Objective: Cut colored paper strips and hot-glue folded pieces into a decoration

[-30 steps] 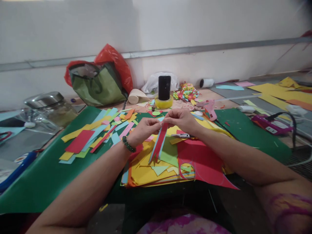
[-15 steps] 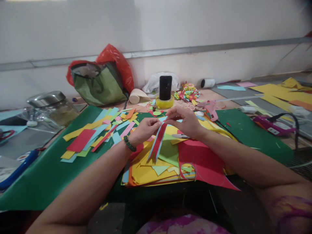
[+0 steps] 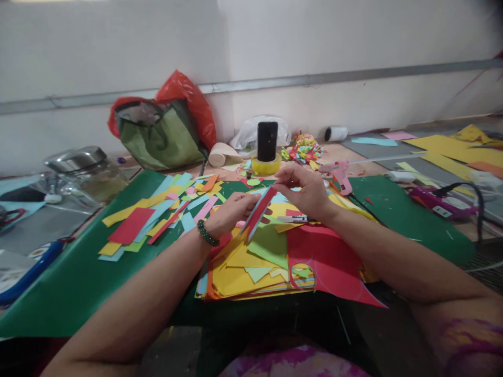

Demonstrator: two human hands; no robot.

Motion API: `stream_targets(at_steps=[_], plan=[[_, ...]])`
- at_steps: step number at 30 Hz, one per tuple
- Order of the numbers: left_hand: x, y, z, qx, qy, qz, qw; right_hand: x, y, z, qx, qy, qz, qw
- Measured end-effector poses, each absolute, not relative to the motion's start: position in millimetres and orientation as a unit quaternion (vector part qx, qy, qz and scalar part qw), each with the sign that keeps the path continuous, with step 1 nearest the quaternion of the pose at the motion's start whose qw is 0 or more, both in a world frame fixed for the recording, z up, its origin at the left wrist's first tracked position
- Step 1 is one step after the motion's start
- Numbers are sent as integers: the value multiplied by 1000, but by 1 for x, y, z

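Observation:
A red and light-blue paper ribbon with a notched lower end slants between my hands. My right hand pinches its upper end between thumb and fingertips. Behind the strip, my left hand has its fingers curled against it, partly hidden by the paper. Below lies a stack of yellow sheets. On the stack rest a green paper piece and a red sheet with a round hole cut in it. A pen lies close under my right hand.
Loose coloured strips cover the green mat on the left. A phone stands in a yellow tape roll. A pink glue gun sits at right, near a purple power strip. A glass jar stands far left.
The ribbon has been raised and tilted, its lower end now higher. My left hand has moved from the ribbon's top to behind its middle. My right hand still pinches the upper end.

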State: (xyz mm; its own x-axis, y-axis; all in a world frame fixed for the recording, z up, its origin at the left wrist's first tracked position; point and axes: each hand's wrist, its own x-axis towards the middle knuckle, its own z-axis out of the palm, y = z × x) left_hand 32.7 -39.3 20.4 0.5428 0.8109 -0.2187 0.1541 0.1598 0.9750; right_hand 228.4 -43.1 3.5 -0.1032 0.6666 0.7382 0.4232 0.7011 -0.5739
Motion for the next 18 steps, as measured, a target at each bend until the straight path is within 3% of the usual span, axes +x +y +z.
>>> stream_targets(at_steps=[18], plan=[[30,-40,19,690,352,208,597,237,-33,5,-386,-694,205,572]])
